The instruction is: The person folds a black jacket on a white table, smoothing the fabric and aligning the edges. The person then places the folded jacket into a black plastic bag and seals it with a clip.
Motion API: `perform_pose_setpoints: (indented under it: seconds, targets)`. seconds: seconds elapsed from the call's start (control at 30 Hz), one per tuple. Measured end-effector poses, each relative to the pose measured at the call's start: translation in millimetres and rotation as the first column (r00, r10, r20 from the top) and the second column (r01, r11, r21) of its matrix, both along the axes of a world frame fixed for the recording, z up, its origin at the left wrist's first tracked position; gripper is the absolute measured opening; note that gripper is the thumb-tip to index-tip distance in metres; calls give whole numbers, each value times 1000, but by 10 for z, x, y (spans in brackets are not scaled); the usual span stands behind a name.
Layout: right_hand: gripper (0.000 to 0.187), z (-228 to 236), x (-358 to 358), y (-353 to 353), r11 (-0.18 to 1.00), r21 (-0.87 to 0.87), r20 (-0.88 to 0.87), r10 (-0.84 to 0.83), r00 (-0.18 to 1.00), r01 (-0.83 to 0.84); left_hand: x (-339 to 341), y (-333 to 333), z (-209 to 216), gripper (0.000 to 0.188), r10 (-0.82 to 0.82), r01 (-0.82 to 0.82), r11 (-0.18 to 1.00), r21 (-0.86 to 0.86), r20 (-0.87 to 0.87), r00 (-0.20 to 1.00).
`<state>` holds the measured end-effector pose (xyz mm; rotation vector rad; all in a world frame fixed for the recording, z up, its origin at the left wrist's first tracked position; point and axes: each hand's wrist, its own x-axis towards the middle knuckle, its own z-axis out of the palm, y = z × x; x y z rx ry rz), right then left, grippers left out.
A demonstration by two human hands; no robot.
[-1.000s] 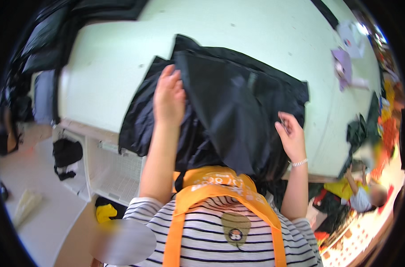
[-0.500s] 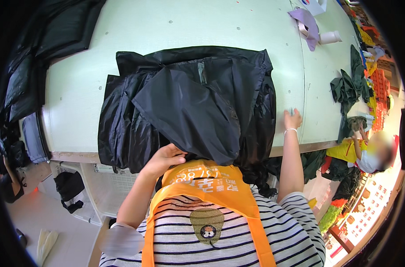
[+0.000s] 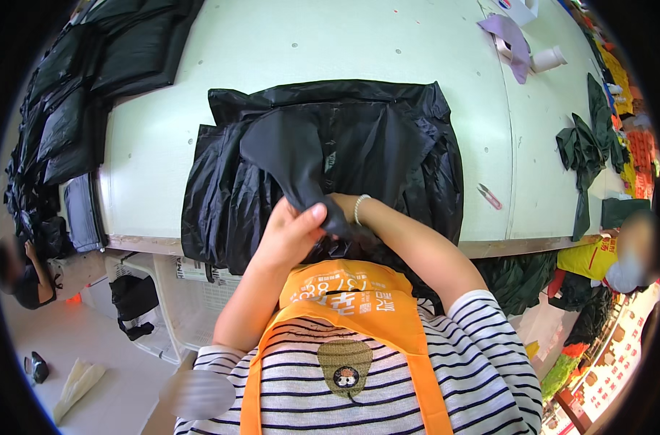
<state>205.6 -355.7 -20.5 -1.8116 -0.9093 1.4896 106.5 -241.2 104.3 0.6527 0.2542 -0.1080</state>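
Note:
A shiny black garment (image 3: 388, 156) lies spread and wrinkled on the pale green table, close to its front edge. Over the garment's near middle, my left hand (image 3: 290, 230) is closed on a gathered black flap (image 3: 286, 156) of it, thumb on top. My right hand (image 3: 343, 204), with a beaded bracelet at the wrist, reaches in from the right against the same bunched cloth. The cloth hides most of its fingers, so its grip cannot be made out. A small pair of thread snips (image 3: 490, 196) rests on the table right of the garment.
Black padded pieces (image 3: 130, 58) are piled at the far left. A purple cloth (image 3: 509, 43) and a white cup (image 3: 547, 59) stand at the far right, with dark green cloth (image 3: 582, 148) nearer. A white crate (image 3: 192, 308) is under the table edge. People sit on both sides.
My right hand has left the snips on the table and moved left to the garment. The left hand has risen from the near edge and gathered the flap, which was spread out before.

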Motion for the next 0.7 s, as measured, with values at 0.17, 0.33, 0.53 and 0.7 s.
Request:
perform_pose_setpoints:
  seconds: [0.17, 0.33, 0.53, 0.7]
  targets:
    - [26, 294, 416, -9, 908, 250, 138, -378, 915, 337, 52, 343, 75, 27, 238, -238, 971, 10, 45, 970]
    - [18, 778, 499, -1109, 402, 591, 169, -909, 380, 699, -216, 967, -421, 34, 445, -241, 611, 754, -74, 893]
    - [41, 528, -228, -1150, 643, 549, 474, -766, 434, 534, 69, 873, -730, 51, 700, -565, 449, 693, 120, 704]
    - [39, 280, -310, -575, 617, 614, 501, -786, 361, 492, 303, 603, -705, 36, 459, -537, 237, 810, 394, 796]
